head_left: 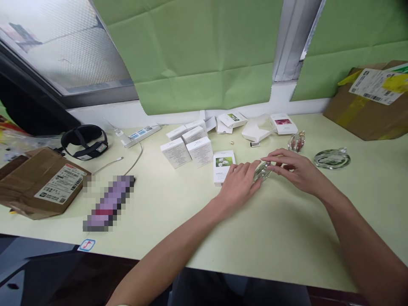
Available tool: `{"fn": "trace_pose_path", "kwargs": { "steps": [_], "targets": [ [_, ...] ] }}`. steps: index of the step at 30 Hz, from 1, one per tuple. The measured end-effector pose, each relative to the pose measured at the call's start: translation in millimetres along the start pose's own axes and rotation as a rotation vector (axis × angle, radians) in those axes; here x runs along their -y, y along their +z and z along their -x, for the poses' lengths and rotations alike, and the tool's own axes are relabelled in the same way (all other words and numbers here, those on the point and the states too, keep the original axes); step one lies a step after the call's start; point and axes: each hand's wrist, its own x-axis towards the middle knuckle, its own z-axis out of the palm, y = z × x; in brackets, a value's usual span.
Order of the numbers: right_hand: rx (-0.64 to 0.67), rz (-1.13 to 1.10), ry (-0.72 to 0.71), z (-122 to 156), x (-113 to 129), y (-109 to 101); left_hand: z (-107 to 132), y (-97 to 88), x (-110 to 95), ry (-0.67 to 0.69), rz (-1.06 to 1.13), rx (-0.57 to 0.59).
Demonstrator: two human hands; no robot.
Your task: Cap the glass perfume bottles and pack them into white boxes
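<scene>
My left hand (pixel 237 187) is closed around the body of a small clear glass bottle (pixel 262 171), tilted low over the table. At the bottle's neck, the fingertips of my right hand (pixel 295 170) pinch its top; whether a small part sits between them is hidden. A white box with a flower picture (pixel 223 163) lies just beside my left hand. Behind the hands are a silver cylindrical cap (pixel 255 144) and a tiny gold-coloured piece (pixel 232 143). Right of them stands a pinkish faceted bottle with a gold top (pixel 296 142), and an oval clear glass bottle (pixel 332 159) lies farther right.
Several white boxes (pixel 200 152) stand behind, near opened packaging (pixel 257 129) and a box with a pink picture (pixel 283 123). Cardboard boxes (pixel 366 106) sit at both sides. On the left are a headset (pixel 84 142), a power strip (pixel 140 135), a cable and a blurred purple object (pixel 110 204).
</scene>
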Motion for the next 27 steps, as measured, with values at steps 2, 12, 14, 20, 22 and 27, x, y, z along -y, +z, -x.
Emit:
{"fn": "trace_pose_path", "kwargs": {
  "steps": [2, 12, 14, 20, 22, 27],
  "targets": [
    [-0.002, -0.052, 0.05, -0.1, -0.2, 0.6, 1.9, 3.5, -5.1, -0.017, 0.0, -0.013],
    [-0.029, -0.381, 0.219, -1.4, -6.3, 8.1, 7.0, 14.6, -10.5, -0.01, 0.213, -0.01],
    [-0.029, -0.434, 0.227, -1.4, -6.6, 9.7, 7.6, 16.4, -10.0, -0.027, 0.256, -0.08],
    [0.003, -0.493, 0.229, -1.2, -0.7, 16.4, 6.3, 17.0, -7.0, -0.114, 0.476, -0.329],
    [-0.009, -0.497, 0.246, -1.3, 1.6, 20.4, 4.6, 15.6, -5.0, -0.112, 0.504, -0.381],
    [-0.062, -0.566, 0.297, -0.6, 5.8, 31.9, 0.4, 9.1, 1.4, -0.077, 0.551, -0.364]
  ]
}}
